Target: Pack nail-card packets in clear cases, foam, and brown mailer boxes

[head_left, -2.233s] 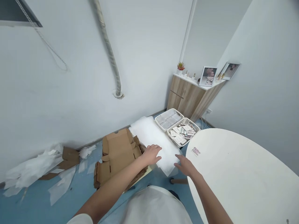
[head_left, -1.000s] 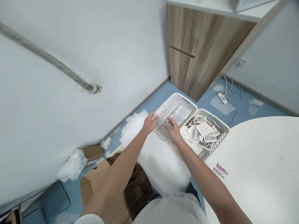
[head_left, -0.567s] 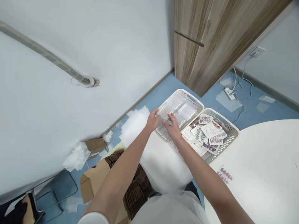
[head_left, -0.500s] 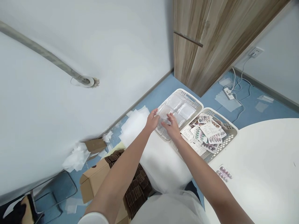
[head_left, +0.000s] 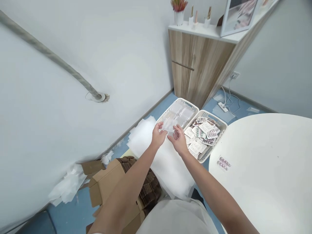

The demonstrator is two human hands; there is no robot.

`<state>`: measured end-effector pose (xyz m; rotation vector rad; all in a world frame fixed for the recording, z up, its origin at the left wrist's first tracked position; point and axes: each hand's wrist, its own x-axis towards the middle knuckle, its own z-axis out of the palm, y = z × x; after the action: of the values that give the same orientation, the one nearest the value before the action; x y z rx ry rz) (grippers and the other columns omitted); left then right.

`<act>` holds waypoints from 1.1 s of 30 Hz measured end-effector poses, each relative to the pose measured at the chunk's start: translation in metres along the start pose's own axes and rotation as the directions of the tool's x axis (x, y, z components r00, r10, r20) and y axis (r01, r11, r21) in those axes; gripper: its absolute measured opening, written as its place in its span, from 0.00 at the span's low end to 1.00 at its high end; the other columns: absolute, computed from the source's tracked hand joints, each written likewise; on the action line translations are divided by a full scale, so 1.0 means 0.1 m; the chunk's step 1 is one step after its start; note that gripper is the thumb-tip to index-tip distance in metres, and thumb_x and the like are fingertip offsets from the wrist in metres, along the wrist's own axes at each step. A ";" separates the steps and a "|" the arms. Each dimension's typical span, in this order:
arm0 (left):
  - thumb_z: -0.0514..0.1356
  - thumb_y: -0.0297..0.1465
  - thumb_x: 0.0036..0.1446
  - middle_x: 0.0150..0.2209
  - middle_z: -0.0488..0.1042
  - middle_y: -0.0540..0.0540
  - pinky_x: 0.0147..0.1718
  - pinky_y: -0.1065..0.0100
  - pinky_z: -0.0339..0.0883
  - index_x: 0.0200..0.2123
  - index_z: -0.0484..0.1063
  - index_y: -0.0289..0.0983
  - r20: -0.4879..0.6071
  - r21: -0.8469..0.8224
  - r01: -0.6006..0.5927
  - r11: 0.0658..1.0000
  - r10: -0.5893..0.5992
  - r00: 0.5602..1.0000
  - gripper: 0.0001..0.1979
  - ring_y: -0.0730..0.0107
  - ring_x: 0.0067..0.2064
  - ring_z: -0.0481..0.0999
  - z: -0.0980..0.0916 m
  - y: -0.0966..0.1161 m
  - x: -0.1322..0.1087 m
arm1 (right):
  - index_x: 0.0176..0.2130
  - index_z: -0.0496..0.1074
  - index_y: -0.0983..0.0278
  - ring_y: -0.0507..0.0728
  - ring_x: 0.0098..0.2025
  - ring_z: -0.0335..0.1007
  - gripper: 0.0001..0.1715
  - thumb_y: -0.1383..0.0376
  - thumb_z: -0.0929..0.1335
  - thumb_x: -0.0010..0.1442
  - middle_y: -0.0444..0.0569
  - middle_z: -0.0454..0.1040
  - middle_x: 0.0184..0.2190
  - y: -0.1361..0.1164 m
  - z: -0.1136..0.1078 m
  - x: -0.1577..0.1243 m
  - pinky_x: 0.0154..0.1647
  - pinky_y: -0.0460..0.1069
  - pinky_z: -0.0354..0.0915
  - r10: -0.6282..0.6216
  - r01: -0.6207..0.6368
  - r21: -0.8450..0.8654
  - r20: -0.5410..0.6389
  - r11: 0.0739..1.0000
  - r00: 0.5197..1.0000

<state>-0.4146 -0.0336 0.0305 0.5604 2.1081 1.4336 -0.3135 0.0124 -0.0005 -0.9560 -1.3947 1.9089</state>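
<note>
My left hand [head_left: 158, 135] and my right hand [head_left: 178, 140] are held close together, fingertips pinching opposite sides of a clear plastic packet [head_left: 169, 125]. Behind it lies a white basket [head_left: 196, 110] holding stacks of similar clear packets [head_left: 186, 113]. To the right of that, a second white basket [head_left: 222, 124] is filled with a loose heap of cards and blister-like packs of press-on nails [head_left: 206, 133]. White sheeting [head_left: 172, 165] spreads below my hands. The packet's exact shape is hard to make out.
An open cardboard box [head_left: 109, 182] with dark brown folded pieces [head_left: 148, 187] stands lower left. At right is a round white table [head_left: 265, 162] bearing one nail pack [head_left: 223, 163]. A wooden cabinet [head_left: 202, 61] and power strip [head_left: 222, 106] lie beyond.
My hands have drawn back from the left basket towards me, lifting a clear packet out. The view has tilted up, bringing the cabinet top into sight.
</note>
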 end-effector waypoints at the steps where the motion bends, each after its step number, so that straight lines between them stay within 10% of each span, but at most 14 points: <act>1: 0.56 0.23 0.43 0.46 0.66 0.44 0.44 0.64 0.61 0.43 0.65 0.38 -0.001 -0.001 -0.023 1.000 0.023 1.000 0.20 0.68 0.46 0.65 -0.03 0.03 -0.11 | 0.49 0.62 0.56 0.59 0.59 0.49 0.33 0.59 0.70 0.43 0.48 0.43 0.60 -0.03 0.00 -0.13 0.57 0.56 0.53 -0.043 0.043 -0.006 -0.018 0.999 0.999; 9: 0.61 0.27 0.42 0.36 0.69 0.47 0.41 0.67 0.61 0.38 0.67 0.36 0.072 -0.165 -0.209 0.964 0.223 0.972 0.16 0.73 0.37 0.66 -0.42 0.06 -1.00 | 0.48 0.63 0.57 0.58 0.54 0.58 0.27 0.60 0.68 0.48 0.51 0.49 0.55 -0.06 -0.03 -1.53 0.54 0.55 0.58 -0.206 0.201 -0.152 -0.018 0.968 0.978; 15: 0.63 0.26 0.39 0.35 0.69 0.48 0.37 0.70 0.63 0.39 0.67 0.36 0.327 -0.387 -0.072 0.919 0.210 0.921 0.20 0.75 0.36 0.68 -0.48 -0.11 -1.55 | 0.48 0.59 0.56 0.59 0.51 0.63 0.27 0.57 0.68 0.48 0.51 0.57 0.52 0.04 -0.38 -2.32 0.50 0.56 0.61 -0.161 0.146 -0.116 -0.133 0.982 0.978; 28: 0.65 0.27 0.39 0.33 0.70 0.47 0.39 0.68 0.63 0.38 0.68 0.35 0.797 -0.320 0.074 0.944 0.226 0.561 0.19 0.74 0.36 0.69 0.46 0.07 -2.35 | 0.44 0.64 0.62 0.55 0.33 0.70 0.28 0.52 0.68 0.46 0.48 0.70 0.35 -0.22 -1.30 -3.18 0.36 0.52 0.67 0.002 0.014 0.039 -0.402 0.999 0.915; 33: 0.65 0.28 0.40 0.41 0.69 0.44 0.39 0.67 0.64 0.40 0.67 0.36 0.813 -0.308 0.028 0.951 0.248 0.527 0.20 0.73 0.38 0.69 1.04 0.15 -2.69 | 0.40 0.66 0.63 0.54 0.30 0.71 0.24 0.55 0.69 0.45 0.44 0.68 0.28 -0.24 -1.72 -3.47 0.33 0.51 0.66 0.023 0.044 0.111 -0.540 0.993 0.841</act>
<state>-0.1394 -0.1154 0.0640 1.0351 1.0579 1.1259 0.0274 -0.1629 0.0608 -1.2973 -0.9348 1.5177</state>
